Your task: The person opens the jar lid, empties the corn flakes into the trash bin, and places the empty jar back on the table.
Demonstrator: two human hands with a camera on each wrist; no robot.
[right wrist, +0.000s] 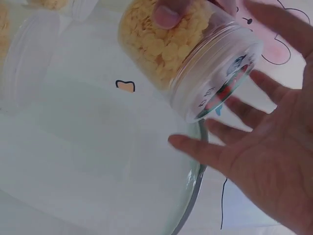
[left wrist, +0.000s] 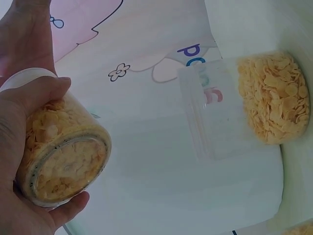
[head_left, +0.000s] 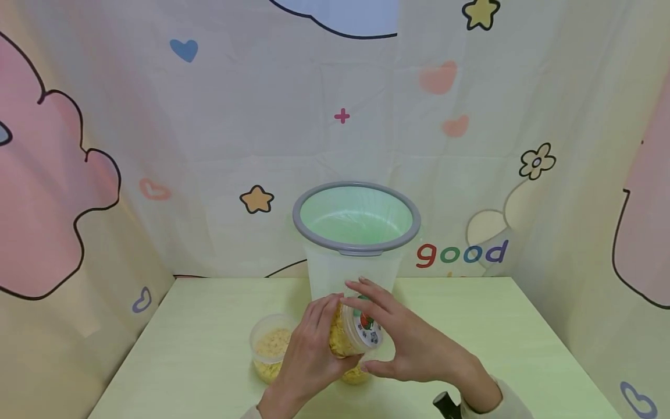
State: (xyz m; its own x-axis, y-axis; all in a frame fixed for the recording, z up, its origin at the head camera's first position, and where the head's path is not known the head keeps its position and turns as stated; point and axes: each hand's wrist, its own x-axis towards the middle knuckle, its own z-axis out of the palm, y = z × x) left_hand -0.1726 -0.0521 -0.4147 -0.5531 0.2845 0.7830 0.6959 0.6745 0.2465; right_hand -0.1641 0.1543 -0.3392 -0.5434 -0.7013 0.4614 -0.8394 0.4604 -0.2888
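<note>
My left hand [head_left: 311, 352] grips a clear plastic jar [head_left: 341, 334] of yellow flakes, tilted above the table, its lid [head_left: 369, 329] facing right. That lid is on and carries a printed label. Spread around the lid's side, my right hand [head_left: 416, 340] has its fingers extended and thumb apart. In the right wrist view the fingertips are close to the lid [right wrist: 222, 78]; whether they touch it I cannot tell. The left wrist view shows the base of the held jar [left wrist: 71, 166]. On the table, another jar of flakes [head_left: 268, 369] stands left of my left hand.
A pale bin [head_left: 348, 270] with a grey rim stands at the back of the table, behind my hands. One more jar [head_left: 356, 375] is partly hidden beneath the held one. Near my right wrist is a black cylindrical object [head_left: 446, 404]. A printed curtain hangs behind the table.
</note>
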